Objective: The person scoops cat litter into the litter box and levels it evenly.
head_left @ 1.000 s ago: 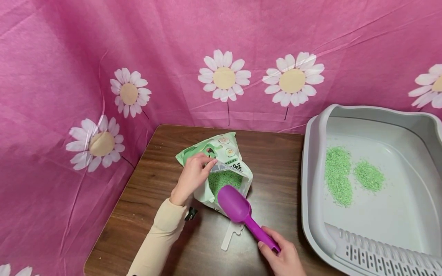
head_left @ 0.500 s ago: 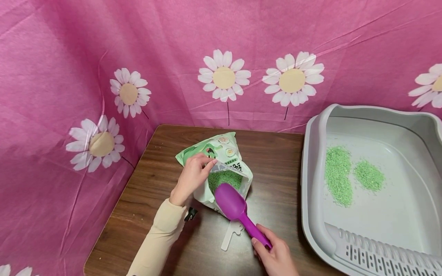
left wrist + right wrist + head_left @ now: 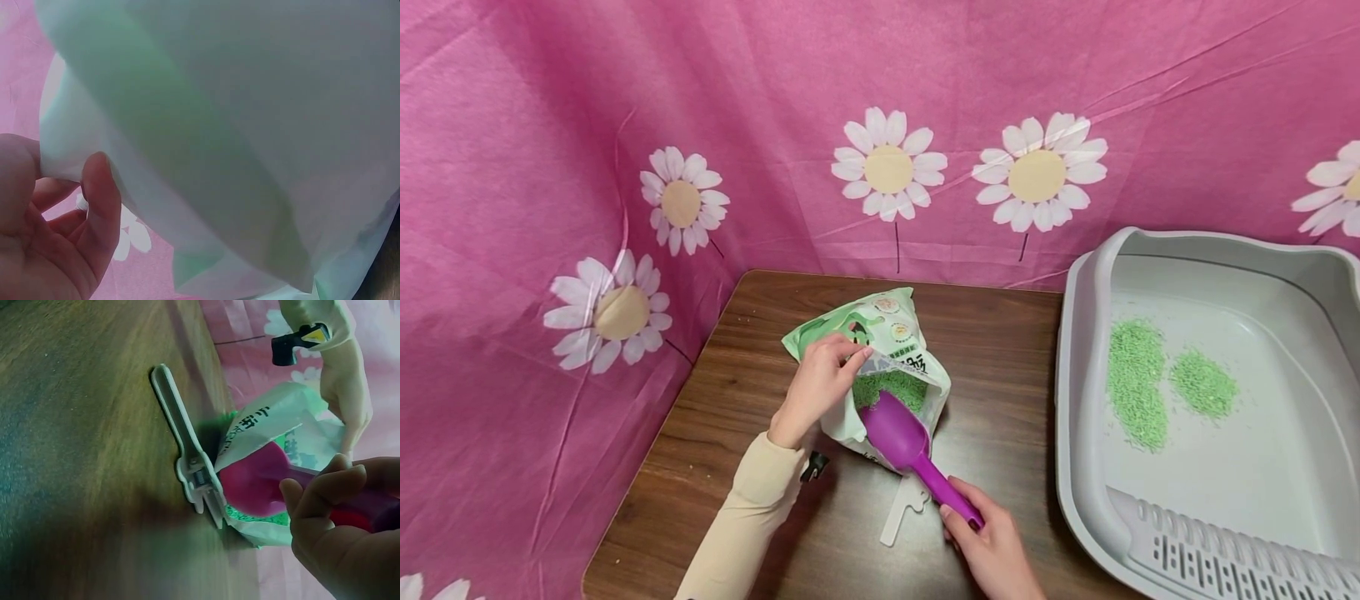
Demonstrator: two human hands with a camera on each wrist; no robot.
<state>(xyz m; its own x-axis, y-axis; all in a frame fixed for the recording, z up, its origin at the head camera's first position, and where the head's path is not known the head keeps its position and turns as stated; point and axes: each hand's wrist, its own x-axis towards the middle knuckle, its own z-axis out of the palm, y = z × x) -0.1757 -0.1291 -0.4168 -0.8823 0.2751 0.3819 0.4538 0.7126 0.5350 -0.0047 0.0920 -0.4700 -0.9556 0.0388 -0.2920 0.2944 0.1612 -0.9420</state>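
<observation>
- Left hand (image 3: 820, 383): fingers pinch the bag (image 3: 900, 325) by its edge.
- Right hand (image 3: 990, 535): fingers clamp the scoop (image 3: 898, 433), which reaches ahead into the bag.
- Clip (image 3: 895, 518): just left of right fingers.

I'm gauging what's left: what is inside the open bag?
Green litter pellets show in the mouth of the bag, with part of the purple scoop. The bag's walls and the scoop cover the rest, so the depth is hidden.
</observation>
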